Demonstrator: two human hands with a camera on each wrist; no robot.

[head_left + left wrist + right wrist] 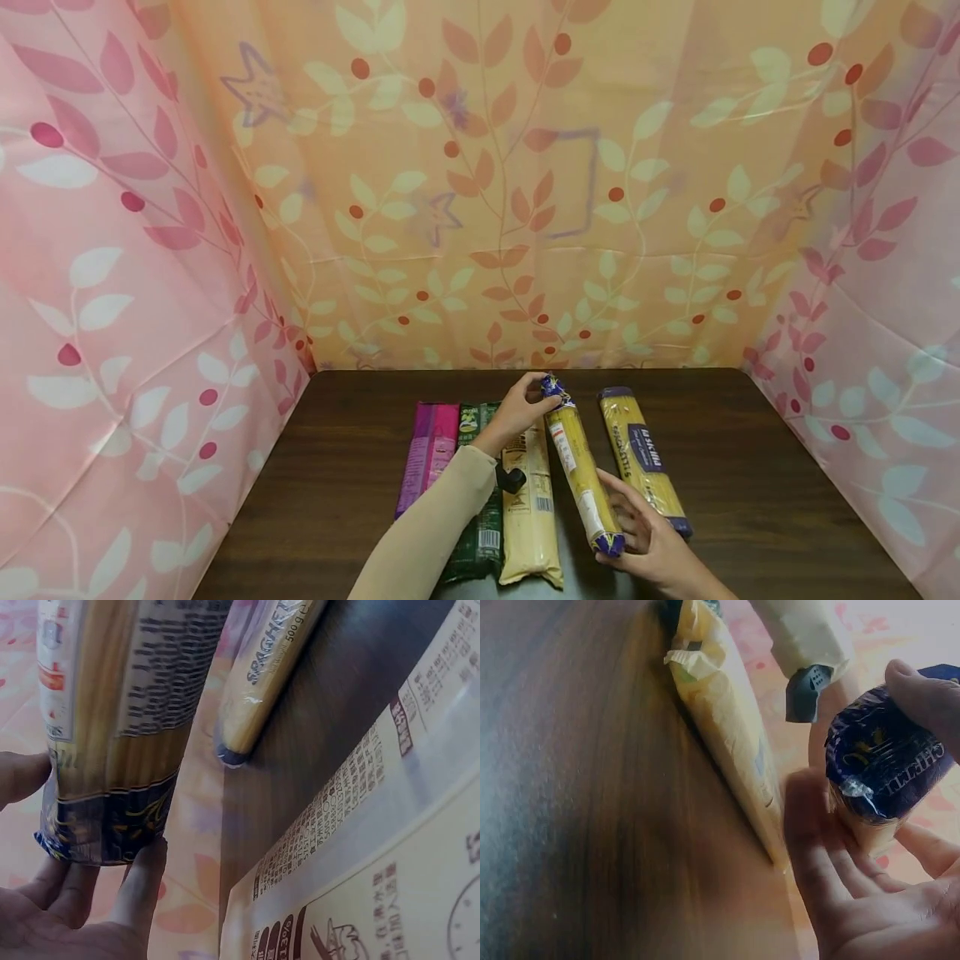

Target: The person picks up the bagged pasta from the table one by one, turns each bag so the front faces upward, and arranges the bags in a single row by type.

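Both hands hold a long spaghetti packet (pixel 576 467) with dark blue ends, tilted over the table. My left hand (pixel 527 408) grips its far end; in the left wrist view, thumb and fingers (pixel 142 889) lie around the blue wrapper (pixel 112 825). At the near end, my right hand (pixel 651 537) has its thumb on the blue wrapper (pixel 889 754) and its fingers along the side. Just right of it lies another yellow spaghetti packet (pixel 626 425) with a dark blue label. A cream packet (pixel 528 533) lies to the left, partly behind my left wrist.
Left of the cream packet are a green packet (pixel 480 521) and a purple-pink packet (pixel 429 450), side by side on the dark wooden table (pixel 315 483). Leaf-patterned curtains (pixel 487 192) hang behind and at both sides. A black device (pixel 511 479) sits at the left wrist.
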